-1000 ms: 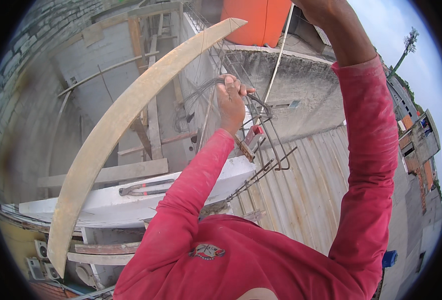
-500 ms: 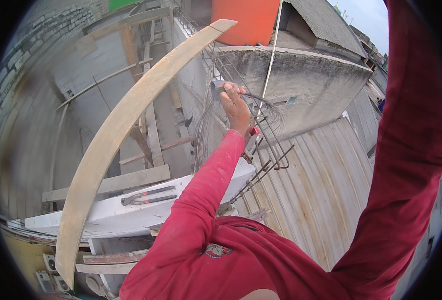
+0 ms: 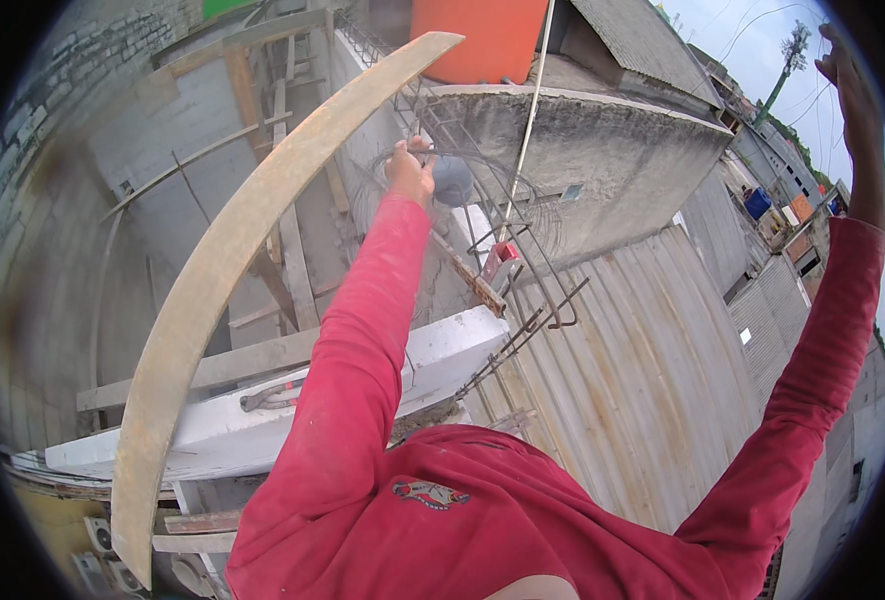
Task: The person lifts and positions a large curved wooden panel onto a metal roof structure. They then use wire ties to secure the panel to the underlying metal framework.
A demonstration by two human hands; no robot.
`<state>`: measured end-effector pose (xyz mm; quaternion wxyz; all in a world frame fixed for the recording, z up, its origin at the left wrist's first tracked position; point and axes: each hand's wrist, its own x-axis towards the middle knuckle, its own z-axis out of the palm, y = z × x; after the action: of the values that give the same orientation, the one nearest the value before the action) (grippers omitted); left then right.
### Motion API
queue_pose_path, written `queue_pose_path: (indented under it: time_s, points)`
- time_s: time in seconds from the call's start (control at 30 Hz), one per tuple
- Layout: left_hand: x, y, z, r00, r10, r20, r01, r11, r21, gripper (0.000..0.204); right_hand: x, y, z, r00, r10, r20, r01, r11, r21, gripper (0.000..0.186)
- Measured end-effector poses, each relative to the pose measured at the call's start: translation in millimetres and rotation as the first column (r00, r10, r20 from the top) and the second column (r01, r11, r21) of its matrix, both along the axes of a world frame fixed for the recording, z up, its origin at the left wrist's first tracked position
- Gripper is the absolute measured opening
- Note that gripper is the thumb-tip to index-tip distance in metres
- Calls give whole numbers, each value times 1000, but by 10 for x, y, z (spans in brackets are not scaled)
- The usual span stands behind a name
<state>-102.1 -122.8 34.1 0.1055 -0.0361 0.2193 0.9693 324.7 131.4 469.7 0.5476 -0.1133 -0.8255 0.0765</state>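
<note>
Dark thin wires (image 3: 507, 177) are bunched in my left hand (image 3: 410, 165), its fingers closed round them among steel rebar frames (image 3: 522, 240). A grey-blue rounded shape I cannot make out (image 3: 450, 183) is just beside that hand. My right hand (image 3: 844, 85) is raised at the far right edge against the sky, fingers loosely bent and apart, with nothing visible in them. A long pale plank (image 3: 212, 280), bent by the lens, crosses the left. A pair of pincers (image 3: 267, 398) lies on the white ledge (image 3: 442, 355), partly behind my left arm.
Wooden boards (image 3: 297, 285) span the walled space on the left. An orange tank (image 3: 472, 35) stands behind a weathered concrete wall (image 3: 592, 150). A corrugated metal roof (image 3: 622, 340) spreads at the right, with a thin pale pole (image 3: 527, 130) beside the rebar and rooftops (image 3: 762, 220) beyond.
My left hand has moved up and leftward in view, still with the wire. My right arm has swung outward to the right edge, its hand reappearing there. The view has shifted slightly.
</note>
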Motion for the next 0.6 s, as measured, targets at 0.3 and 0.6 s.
queue_pose_path:
  time_s: [0.3, 0.6]
  points:
    - [-676, 67, -95, 994, -70, 87, 72, 997, -15, 21, 58, -6, -1301, 988, -128, 90, 132, 990, -41, 44]
    - [196, 872, 2111, 895, 175, -410, -147, 984, 99, 29, 652, 266, -1741, 977, -215, 9, 215, 972, -100, 36]
